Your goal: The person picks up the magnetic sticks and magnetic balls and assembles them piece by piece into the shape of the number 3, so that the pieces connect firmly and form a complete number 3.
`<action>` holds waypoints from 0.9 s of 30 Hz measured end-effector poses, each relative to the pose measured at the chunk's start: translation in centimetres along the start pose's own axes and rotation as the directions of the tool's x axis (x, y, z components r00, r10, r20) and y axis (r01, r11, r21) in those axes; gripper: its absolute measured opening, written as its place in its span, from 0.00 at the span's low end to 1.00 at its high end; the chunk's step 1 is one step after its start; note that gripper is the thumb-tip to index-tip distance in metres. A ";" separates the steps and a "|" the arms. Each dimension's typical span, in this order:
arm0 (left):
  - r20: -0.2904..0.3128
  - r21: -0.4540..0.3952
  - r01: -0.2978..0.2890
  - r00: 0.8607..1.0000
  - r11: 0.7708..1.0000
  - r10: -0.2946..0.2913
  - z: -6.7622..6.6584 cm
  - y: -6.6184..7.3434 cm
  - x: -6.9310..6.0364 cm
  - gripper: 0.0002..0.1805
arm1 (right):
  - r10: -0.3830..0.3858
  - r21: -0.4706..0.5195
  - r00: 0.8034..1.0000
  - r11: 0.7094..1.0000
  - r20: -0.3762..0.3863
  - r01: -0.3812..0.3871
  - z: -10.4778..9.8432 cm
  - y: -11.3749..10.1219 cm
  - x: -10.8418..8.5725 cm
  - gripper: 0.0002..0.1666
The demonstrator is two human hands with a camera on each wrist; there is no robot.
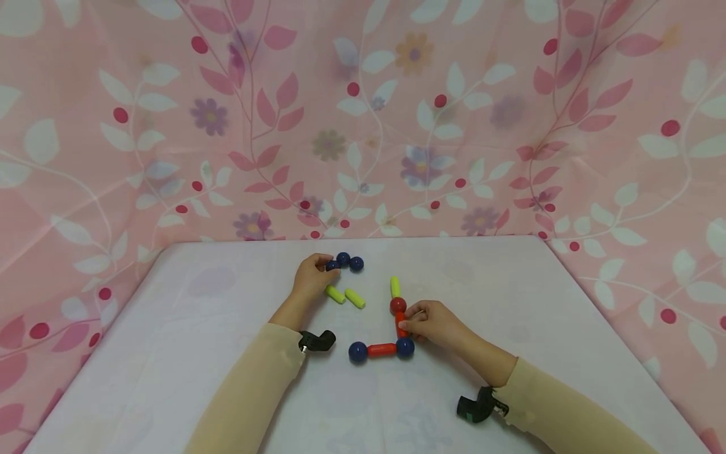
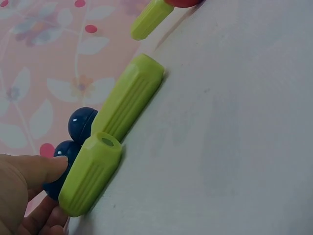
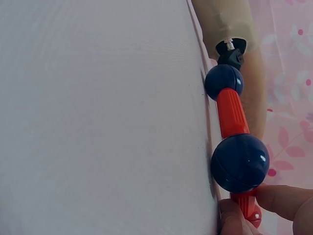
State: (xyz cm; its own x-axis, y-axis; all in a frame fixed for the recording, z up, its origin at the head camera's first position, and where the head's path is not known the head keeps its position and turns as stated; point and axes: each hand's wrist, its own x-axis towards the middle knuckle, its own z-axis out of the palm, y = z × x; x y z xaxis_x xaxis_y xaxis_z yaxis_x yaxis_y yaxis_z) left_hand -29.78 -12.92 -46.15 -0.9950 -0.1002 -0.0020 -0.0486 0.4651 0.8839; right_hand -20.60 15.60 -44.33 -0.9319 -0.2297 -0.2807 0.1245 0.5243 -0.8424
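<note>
A chain of toy sticks and balls lies in an L on the table: a blue ball (image 1: 358, 352), a red stick (image 1: 382, 350), a second blue ball (image 3: 240, 163), an upper red stick (image 1: 400, 318), a red ball (image 1: 398, 306) and a green stick (image 1: 395, 287). My right hand (image 1: 441, 324) pinches the upper red stick between thumb and fingers. Farther back, my left hand (image 1: 309, 279) grips a blue ball (image 2: 58, 169), which its thumb and fingers partly cover. Two more blue balls (image 1: 356, 264) sit close to its right.
Two loose green sticks (image 1: 355, 298) lie just in front of the left hand. The white-covered table (image 1: 227, 378) ends at the back against a pink floral cloth (image 1: 363, 126). Black wrist cameras (image 1: 479, 405) hang from both sleeves.
</note>
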 end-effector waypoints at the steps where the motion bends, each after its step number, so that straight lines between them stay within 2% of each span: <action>1: 0.000 0.001 0.002 1.000 1.000 -0.002 0.0 0.0 0.0 0.20 | 0.001 -0.002 1.000 1.000 0.003 -0.001 0.0 0.0 0.0 0.16; 11: -0.002 -0.001 0.016 1.000 1.000 -0.016 0.1 -0.1 -0.3 0.20 | 0.032 -0.013 0.998 0.999 0.053 -0.031 -1.3 -0.1 0.2 0.17; 18: -0.012 -0.005 0.020 1.000 1.000 -0.020 -0.2 0.0 -0.4 0.20 | 0.055 -0.038 0.998 0.998 -0.017 -0.056 -2.3 -0.7 1.0 0.18; 27: -0.026 -0.064 0.060 0.998 0.996 -0.062 -0.4 0.2 -0.3 0.21 | 0.079 -0.068 0.996 0.994 -0.037 -0.082 -1.5 -1.5 2.2 0.22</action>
State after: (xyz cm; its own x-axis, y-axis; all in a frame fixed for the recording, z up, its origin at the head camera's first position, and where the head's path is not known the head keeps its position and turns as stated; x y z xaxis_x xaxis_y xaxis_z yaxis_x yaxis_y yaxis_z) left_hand -29.45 -13.10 -45.79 -0.9874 -0.1519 -0.0441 -0.1024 0.4012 0.9103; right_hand -23.35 15.52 -43.05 -0.9310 -0.1572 -0.3296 0.1766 0.5961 -0.7833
